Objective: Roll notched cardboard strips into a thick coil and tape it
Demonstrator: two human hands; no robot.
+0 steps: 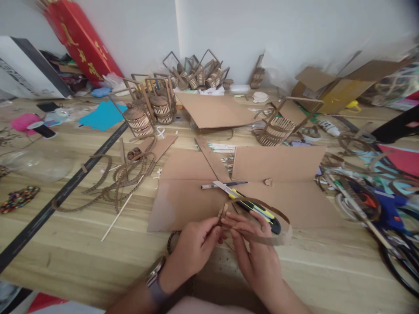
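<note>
A table carries cardboard; left of the cardboard lie a stick and beads, behind it stand baskets.

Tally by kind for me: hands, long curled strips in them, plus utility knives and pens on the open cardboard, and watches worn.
Hands: 2, left hand and right hand
Strips: 1 brown strip
Knives: 1 utility knife
Pens: 1 pen
Watches: 1 wristwatch
Total: 6

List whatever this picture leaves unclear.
All in the head view:
Brown strip: its gripped part, hidden by the left hand and right hand.
Watch: dial too slanted and blurred to read.
White box: cut off by left edge.
Rear baskets: overlapping, count unclear.
</note>
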